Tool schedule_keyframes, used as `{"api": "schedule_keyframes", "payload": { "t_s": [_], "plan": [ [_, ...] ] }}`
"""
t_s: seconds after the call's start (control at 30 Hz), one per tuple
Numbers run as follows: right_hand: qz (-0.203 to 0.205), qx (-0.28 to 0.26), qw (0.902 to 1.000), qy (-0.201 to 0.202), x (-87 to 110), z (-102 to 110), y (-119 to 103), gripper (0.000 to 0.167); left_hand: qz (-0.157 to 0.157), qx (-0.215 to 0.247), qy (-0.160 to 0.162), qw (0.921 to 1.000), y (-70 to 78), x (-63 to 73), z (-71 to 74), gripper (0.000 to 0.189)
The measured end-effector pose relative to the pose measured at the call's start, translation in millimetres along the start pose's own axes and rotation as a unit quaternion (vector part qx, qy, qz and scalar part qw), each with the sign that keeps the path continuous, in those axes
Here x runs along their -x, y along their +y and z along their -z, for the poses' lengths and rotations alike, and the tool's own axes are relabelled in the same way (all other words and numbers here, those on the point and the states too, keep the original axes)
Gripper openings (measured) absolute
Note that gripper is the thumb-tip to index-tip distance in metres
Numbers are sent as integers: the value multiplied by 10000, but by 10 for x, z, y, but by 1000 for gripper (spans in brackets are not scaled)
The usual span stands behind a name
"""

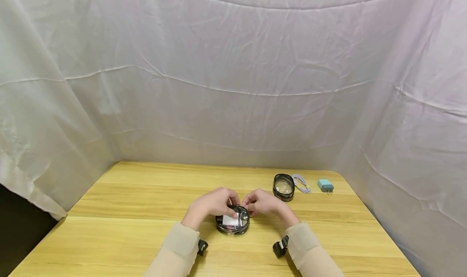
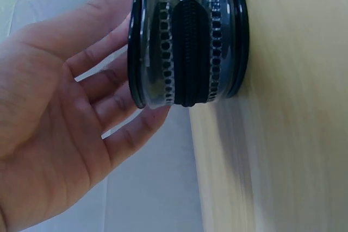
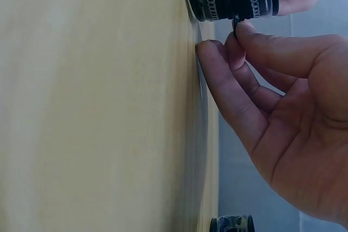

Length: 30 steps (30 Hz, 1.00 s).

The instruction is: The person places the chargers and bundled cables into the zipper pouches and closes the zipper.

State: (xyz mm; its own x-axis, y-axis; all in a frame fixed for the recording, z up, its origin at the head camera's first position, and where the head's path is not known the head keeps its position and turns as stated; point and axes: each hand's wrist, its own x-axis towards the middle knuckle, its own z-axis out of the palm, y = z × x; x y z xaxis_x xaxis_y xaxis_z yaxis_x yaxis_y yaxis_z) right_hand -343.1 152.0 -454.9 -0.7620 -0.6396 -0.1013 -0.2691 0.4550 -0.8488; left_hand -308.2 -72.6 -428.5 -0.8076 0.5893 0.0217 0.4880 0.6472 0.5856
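Observation:
A round black pouch with clear panels and a zip round its side (image 1: 242, 223) rests on the table near the middle in the head view. Something white (image 1: 229, 220) shows through or on its top; I cannot tell which. My left hand (image 1: 215, 203) grips the pouch, thumb over the top and fingers round the far side. To its right, my right hand (image 1: 263, 202) pinches the small zip pull (image 3: 235, 26) between thumb and index finger. The zip band (image 2: 190, 52) fills the upper middle of the left wrist view, where it looks shut.
Toward the back right of the wooden table (image 1: 146, 196) stands a second black-rimmed clear pouch (image 1: 283, 188). Beside it lies a coiled pale purple cable (image 1: 302, 184), then a blue plug adapter (image 1: 325, 185) with prongs. Light cloth (image 1: 233, 86) hangs behind and at the sides.

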Motion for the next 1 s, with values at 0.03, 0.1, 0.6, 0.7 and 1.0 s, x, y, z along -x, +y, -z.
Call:
{"api": "schedule_keyframes", "payload": {
  "t_s": [0.03, 0.1, 0.6, 0.7, 1.0],
  "plan": [
    [2, -11, 10000, -3, -1, -2, 2, 10, -40, 9, -7, 10000, 0, -1, -4, 23],
    [0, -21, 10000, -13, -3, -2, 9, 10, -102, 16, -13, 9999, -3, -7, -15, 24],
    [-310, 52, 9995, -23, 33, 46, -20, 9, -38, -63, 153, 9999, -72, -17, -29, 19],
    [-357, 34, 9994, 35, 48, 60, -25, 8, -36, -124, 241, 9996, -84, -8, -14, 19],
    [-346, -20, 9993, 126, 38, 58, 17, 7, 81, -163, 181, 9997, -75, -1, 9, 19]
  ]
}}
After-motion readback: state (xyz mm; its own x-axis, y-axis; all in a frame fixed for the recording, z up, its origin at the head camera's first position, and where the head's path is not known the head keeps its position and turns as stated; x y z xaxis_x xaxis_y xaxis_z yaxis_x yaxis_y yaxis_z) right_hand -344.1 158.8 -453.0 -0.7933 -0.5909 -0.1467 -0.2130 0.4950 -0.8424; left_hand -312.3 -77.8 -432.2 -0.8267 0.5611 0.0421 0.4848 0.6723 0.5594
